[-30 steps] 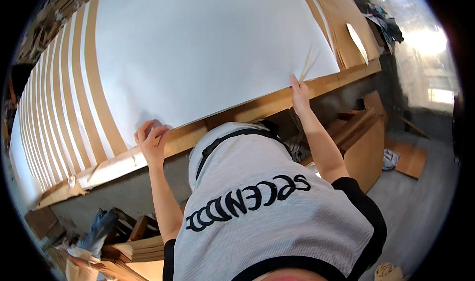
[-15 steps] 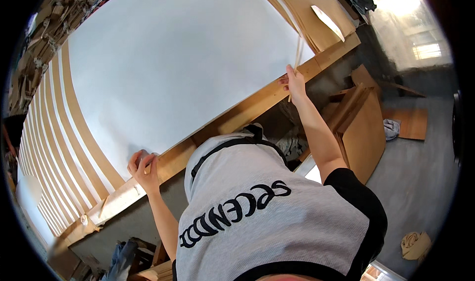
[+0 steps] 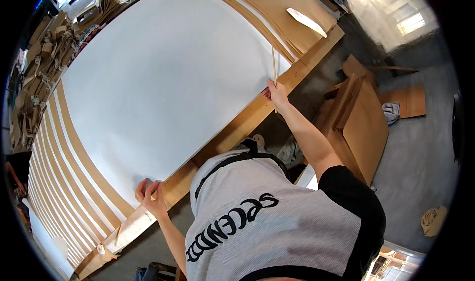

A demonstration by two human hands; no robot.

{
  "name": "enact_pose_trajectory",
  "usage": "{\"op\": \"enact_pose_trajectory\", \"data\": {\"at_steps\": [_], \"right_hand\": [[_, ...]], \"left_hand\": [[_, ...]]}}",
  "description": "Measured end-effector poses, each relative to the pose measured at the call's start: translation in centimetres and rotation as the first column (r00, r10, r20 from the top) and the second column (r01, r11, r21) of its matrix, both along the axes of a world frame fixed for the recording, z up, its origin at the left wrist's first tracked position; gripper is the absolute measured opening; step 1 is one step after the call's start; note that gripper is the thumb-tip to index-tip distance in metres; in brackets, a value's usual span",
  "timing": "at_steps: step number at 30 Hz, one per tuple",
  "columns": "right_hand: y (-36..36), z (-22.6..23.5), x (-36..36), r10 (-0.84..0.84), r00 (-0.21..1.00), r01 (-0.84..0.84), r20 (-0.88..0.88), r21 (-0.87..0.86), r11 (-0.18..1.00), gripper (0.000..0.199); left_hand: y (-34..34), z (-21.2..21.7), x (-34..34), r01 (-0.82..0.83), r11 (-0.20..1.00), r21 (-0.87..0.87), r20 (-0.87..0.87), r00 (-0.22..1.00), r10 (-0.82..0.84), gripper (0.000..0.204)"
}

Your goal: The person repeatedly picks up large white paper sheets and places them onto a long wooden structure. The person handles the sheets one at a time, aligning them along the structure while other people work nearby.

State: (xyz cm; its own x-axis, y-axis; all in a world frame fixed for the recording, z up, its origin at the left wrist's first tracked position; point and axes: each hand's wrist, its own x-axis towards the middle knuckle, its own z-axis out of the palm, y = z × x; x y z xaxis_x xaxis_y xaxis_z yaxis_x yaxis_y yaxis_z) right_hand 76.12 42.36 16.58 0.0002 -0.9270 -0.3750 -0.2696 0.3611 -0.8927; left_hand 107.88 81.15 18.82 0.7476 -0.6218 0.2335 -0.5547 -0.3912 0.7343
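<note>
A large white sheet (image 3: pixel 163 73) lies across the wooden table, with brown-and-white striped layers (image 3: pixel 74 147) fanned out at its left. At the sheet's near left corner, my left hand (image 3: pixel 152 201) has its fingers curled against the edge, apparently pinching it; the fingertips are partly hidden. Farther right along the same edge, my right hand (image 3: pixel 277 94) is closed around a thin wooden stick (image 3: pixel 273 63). The stick points away from me over the sheet, and its short lower end sticks out below the hand.
The table's wooden front rail (image 3: pixel 237 122) runs close to my body. Brown sheets (image 3: pixel 267 8) and a white scrap (image 3: pixel 307 22) lie at the far right. Brown boards (image 3: pixel 363 132) lean on the right; a crumpled beige cloth (image 3: pixel 433 220) lies on the floor. Cardboard scraps (image 3: pixel 37 83) are heaped beyond the table.
The view has shifted. My right hand has come slightly nearer along the edge, and the stick stands more upright in the picture. My left hand stays at the sheet's near left corner.
</note>
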Motion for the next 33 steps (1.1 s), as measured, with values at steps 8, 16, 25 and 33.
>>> {"op": "enact_pose_trajectory", "data": {"at_steps": [8,16,25,33], "right_hand": [[-2.9,-4.0,-4.6,0.010,0.989,-0.045,-0.146,-0.236,0.971,0.021],[0.3,-3.5,-5.2,-0.078,0.994,0.058,-0.077,-0.230,0.971,0.038],[-1.0,-3.8,-5.5,-0.155,0.953,0.025,-0.259,-0.444,0.896,0.024],[2.3,-4.1,-9.8,-0.134,0.975,0.080,-0.177,-0.282,0.956,0.034]], "left_hand": [[0.1,-1.1,0.3,-0.058,0.997,-0.041,-0.047,0.997,0.056,0.014],[2.4,0.2,2.0,-0.031,0.999,0.027,0.078,0.997,0.029,0.017],[0.9,-0.6,0.6,-0.008,1.000,-0.026,-0.041,0.999,0.007,0.014],[-0.5,0.7,-0.3,0.085,0.995,0.046,-0.122,0.989,-0.078,0.016]]}}
